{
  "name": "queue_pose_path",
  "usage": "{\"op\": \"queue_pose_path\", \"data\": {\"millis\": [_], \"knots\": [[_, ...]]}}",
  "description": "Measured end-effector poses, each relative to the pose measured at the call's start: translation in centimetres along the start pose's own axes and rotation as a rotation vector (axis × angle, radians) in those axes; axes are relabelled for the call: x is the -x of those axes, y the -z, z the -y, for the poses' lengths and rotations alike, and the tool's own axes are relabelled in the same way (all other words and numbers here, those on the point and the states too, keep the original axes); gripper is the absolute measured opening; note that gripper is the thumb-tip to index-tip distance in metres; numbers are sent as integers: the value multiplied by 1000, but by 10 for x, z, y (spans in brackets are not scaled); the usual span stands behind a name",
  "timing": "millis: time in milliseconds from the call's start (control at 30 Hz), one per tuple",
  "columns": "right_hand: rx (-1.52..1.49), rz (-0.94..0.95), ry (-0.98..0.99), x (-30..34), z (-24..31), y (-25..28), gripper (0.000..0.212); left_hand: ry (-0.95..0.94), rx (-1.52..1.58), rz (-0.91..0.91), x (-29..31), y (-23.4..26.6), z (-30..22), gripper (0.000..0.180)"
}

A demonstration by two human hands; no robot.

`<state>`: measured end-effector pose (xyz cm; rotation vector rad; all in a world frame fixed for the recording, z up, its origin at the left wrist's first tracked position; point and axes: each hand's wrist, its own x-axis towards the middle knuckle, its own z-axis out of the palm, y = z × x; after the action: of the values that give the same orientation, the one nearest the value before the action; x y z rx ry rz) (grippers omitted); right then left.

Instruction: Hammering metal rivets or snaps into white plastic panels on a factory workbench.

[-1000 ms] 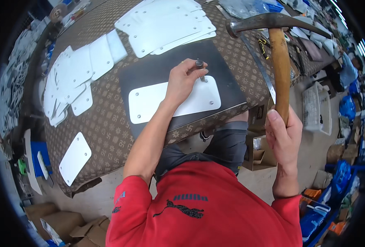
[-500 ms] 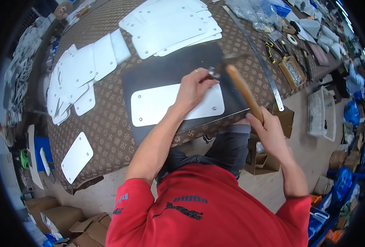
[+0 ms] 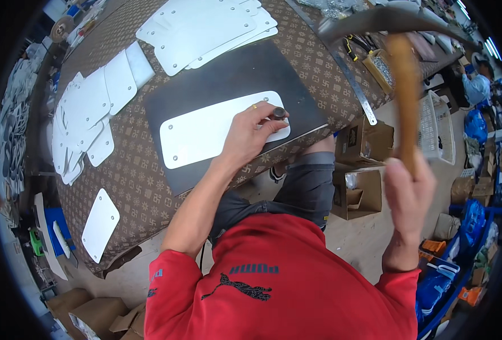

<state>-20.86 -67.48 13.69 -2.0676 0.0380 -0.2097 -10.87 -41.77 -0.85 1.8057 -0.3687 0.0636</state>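
Note:
My left hand (image 3: 246,131) is closed round a short dark metal punch (image 3: 278,113). It holds the punch upright over the right end of a white rounded panel (image 3: 200,135), by the near corner; the hand hides the punch's foot. Small metal studs show at the panel's other corners. Under the panel lies a black mat (image 3: 205,93). Raised high on the right, my right hand (image 3: 408,190) grips a hammer (image 3: 405,85) by its wooden handle. The hammer is blurred by motion, its metal head well away from the punch.
Stacks of white panels (image 3: 200,28) lie beyond the mat, with more fanned out (image 3: 95,102) at left. A single panel (image 3: 100,224) rests near the left edge. A steel ruler (image 3: 356,85), pliers (image 3: 350,48) and a box of small metal parts (image 3: 381,71) are at right. Cardboard boxes (image 3: 358,192) stand below.
My right hand has swung the hammer up and to the right. My left hand has brought the punch from the panel's far right corner toward its near right corner. The view has shifted slightly.

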Motion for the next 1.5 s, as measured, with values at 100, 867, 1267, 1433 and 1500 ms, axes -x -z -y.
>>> {"op": "queue_pose_path", "data": {"millis": [100,867,1267,1433,1500], "knots": [[-399,-113,188,9,14,44,20,-19,-32,-7,-1,-9,6,14],[-416,103,-294,-92,-88,-100,25,310,-857,62,69,177,-4,71],[-68,-107,23,-152,-160,-137,25,356,-807,-91,-8,215,-1,48],[-173,-105,-1,-142,-152,-123,25,161,-807,-654,-75,236,25,46],[-211,-79,-15,-143,-145,-130,25,284,-922,-700,-57,264,36,47]]}}
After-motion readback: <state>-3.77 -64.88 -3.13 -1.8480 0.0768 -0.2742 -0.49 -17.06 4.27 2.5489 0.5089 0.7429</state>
